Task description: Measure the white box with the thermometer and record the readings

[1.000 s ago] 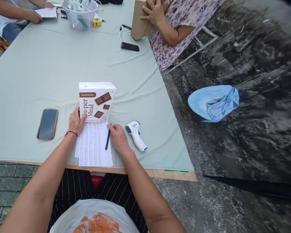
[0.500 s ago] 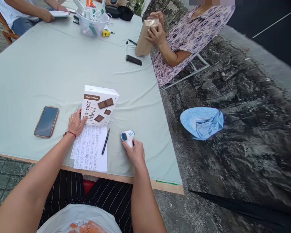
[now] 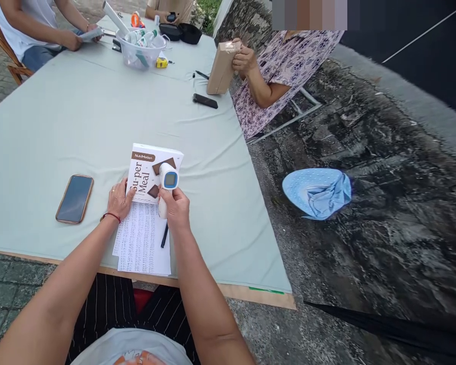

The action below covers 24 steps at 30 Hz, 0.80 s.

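My left hand (image 3: 119, 201) grips the lower left edge of a white "Su-per Meal" box (image 3: 141, 175), thumb on its front face. The box stands tilted at the top of some printed sheets (image 3: 142, 248). In my right hand (image 3: 178, 210) is a white infrared thermometer (image 3: 163, 205) with a blue-framed screen facing me, held up in front of the box's right part and hiding some of its print. A black pen (image 3: 164, 236) lies on the sheets, partly covered by my right hand.
A smartphone (image 3: 75, 198) lies left of my left hand. Farther off are a clear basket (image 3: 137, 55) with bottles, a yellow tape measure (image 3: 161, 62) and a black case (image 3: 205, 101). A person at right holds a brown box (image 3: 221, 68). A blue hat (image 3: 315, 192) rests beyond the table's right edge.
My right hand has lifted the thermometer from the table's right side and moved it left, in front of the box. My left hand stays on the box.
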Motion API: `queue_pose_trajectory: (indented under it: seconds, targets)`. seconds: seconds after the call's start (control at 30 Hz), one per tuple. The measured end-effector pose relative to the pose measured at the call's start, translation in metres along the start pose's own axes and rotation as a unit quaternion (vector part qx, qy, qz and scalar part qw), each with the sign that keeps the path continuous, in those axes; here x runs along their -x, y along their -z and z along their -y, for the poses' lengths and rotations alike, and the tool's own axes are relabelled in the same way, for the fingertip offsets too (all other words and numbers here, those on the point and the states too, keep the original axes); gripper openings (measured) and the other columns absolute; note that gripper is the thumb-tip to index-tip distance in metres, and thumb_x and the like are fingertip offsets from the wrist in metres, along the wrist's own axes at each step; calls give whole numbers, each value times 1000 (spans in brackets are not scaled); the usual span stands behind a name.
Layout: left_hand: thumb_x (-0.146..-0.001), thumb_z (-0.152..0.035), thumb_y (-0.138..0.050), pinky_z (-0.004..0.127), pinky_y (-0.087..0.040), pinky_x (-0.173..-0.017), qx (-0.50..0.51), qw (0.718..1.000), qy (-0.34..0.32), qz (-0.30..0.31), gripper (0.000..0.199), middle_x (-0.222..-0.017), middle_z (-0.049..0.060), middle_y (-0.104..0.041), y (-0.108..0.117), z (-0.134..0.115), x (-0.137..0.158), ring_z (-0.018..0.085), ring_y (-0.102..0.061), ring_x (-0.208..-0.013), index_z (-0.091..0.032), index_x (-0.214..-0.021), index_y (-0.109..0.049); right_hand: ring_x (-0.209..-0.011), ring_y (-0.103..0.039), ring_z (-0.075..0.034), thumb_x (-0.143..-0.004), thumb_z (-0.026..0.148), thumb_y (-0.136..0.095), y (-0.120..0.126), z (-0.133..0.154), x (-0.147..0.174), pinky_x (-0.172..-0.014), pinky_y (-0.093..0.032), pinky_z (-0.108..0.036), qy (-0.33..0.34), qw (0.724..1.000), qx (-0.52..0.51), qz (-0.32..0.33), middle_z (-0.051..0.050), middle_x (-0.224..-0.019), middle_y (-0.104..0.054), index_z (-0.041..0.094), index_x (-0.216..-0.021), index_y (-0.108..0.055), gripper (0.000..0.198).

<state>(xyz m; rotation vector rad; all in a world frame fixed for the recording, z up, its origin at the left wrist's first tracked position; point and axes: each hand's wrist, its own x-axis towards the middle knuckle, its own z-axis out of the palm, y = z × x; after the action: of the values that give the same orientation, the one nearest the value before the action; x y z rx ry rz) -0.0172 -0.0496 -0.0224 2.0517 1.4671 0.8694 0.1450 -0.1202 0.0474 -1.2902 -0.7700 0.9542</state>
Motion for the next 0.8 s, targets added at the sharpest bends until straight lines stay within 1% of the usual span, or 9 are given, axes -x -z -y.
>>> queue_pose_trajectory:
  seconds: [0.13,0.23,0.43,0.57,0.67,0.73,0.8]
  targets:
    - [-93,-72,-20,51,-39,-102,-6,1000,-3,3,78,-128,18,-62,-1,1,0,33,-53,-120,-17,-144,-43,-76,-61,-17,-68,50,-70,-4,0,0,-65,-51,-29,7,999,-44,-13,-4,-90,-69,19,-93,-62,40]
    - [-93,-72,-21,52,-40,-101,-9,1000,-5,2,78,-125,17,-62,-1,0,1,34,-54,-118,-17,-143,-44,-81,-63,-17,-68,50,-72,-6,0,2,-69,-54,-30,9,998,-59,-20,-5,-96,-69,20,-96,-62,42]
    - [-93,-72,-22,51,-40,-101,-10,1000,-2,3,76,-124,16,-63,0,0,0,33,-54,-117,-19,-143,-44,-88,-66,-19,-68,49,-76,-7,-4,0,-76,-57,-34,8,996,-78,-30,-6,-99,-70,20,-102,-61,48]
    - [-93,-73,-22,51,-40,-101,-10,1000,-2,1,78,-125,17,-62,-1,1,0,33,-54,-118,-19,-144,-44,-95,-67,-20,-69,47,-76,-7,-6,0,-82,-57,-35,12,996,-87,-36,-6,-104,-71,20,-104,-60,47]
    - [-92,-74,-20,52,-40,-101,-12,1000,-1,2,80,-125,17,-62,-1,1,0,34,-54,-117,-17,-144,-44,-95,-68,-20,-68,46,-77,-8,-6,0,-82,-58,-35,1,995,-90,-46,-7,-104,-71,20,-102,-59,47]
    - [-91,-75,-18,53,-40,-100,-13,1000,1,5,83,-125,18,-62,0,0,-1,35,-54,-117,-16,-143,-44,-93,-68,-19,-65,44,-80,-9,-5,0,-83,-58,-35,-2,994,-95,-63,-6,-102,-71,20,-103,-59,50]
    - [-90,-77,-17,52,-40,-101,-12,1000,2,7,86,-125,18,-62,1,-1,-1,35,-54,-117,-15,-143,-44,-93,-67,-18,-62,42,-82,-10,-4,0,-85,-57,-35,-3,993,-96,-66,-5,-101,-71,20,-104,-58,53]
